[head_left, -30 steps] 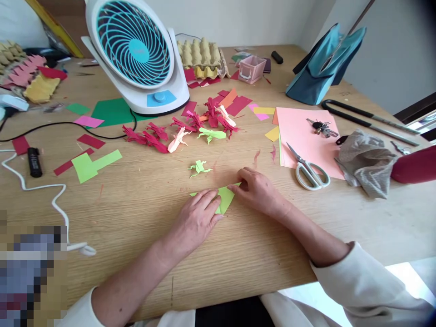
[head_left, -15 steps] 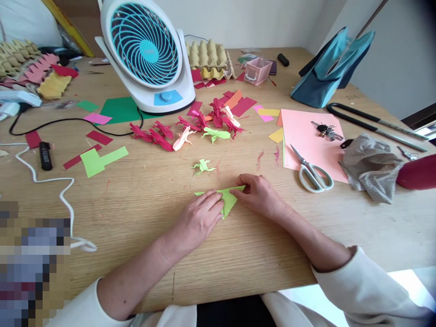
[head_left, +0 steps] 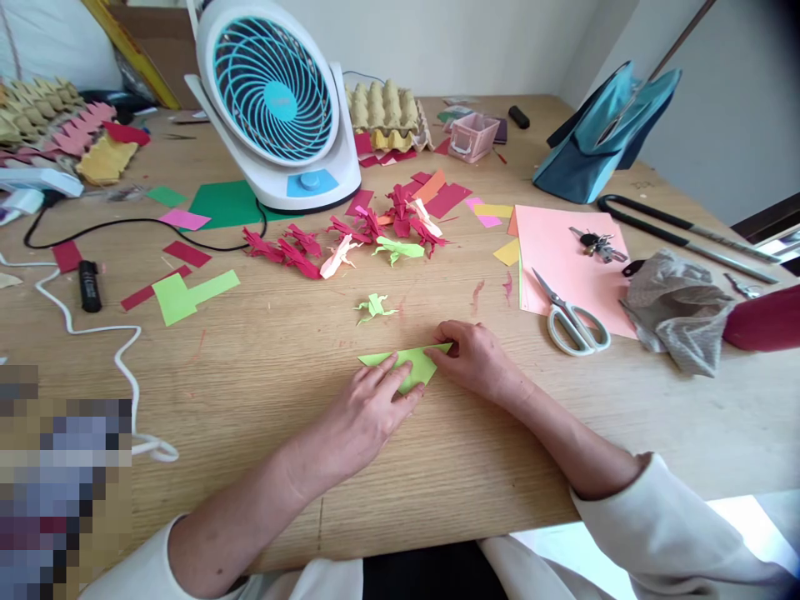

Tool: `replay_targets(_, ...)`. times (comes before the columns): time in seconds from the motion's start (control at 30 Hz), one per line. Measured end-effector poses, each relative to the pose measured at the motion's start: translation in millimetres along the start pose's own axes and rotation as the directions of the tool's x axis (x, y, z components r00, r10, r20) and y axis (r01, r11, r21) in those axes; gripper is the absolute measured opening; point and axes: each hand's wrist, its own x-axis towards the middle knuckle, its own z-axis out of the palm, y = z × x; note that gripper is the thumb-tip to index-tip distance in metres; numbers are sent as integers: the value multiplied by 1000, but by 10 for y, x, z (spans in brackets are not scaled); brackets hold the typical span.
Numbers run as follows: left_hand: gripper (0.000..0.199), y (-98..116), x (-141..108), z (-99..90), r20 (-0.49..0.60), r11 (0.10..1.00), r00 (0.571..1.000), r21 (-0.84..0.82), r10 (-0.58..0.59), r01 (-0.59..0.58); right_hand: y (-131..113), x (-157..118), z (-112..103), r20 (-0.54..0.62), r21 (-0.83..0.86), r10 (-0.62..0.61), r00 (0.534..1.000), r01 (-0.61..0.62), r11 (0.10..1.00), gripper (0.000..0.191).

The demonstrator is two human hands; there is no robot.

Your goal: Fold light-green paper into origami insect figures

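Your left hand (head_left: 368, 408) lies flat, fingers loosely spread, on the one folded lime-green paper sheet (head_left: 423, 365) mid-frame, likely to stop it sliding; your right hand (head_left: 473, 360) has a narrow grip on its right corner, probably to steady the edge; above centre are two lime-green folded-paper frog shapes (head_left: 375, 307); at right of frame, one pair of white-handled metal scissors (head_left: 561, 303); overlapping crimson folded-paper figures (head_left: 370, 223) defy counting.

My single view looks out from a camera worn on my head, facing forward and down across the bench (head_left: 487, 467). It takes in a wide stretch, from my sleeves (head_left: 681, 525) at the bottom edge to the wall (head_left: 450, 50) at the top, my fingers (head_left: 393, 381) near the centre.
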Motion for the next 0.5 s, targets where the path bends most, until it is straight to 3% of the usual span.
replay_targets(0.5,25,-123,63,-38,-105,994,994,-103,31,-42,27,13,6,-12,16,-17,1000,17,1000,11)
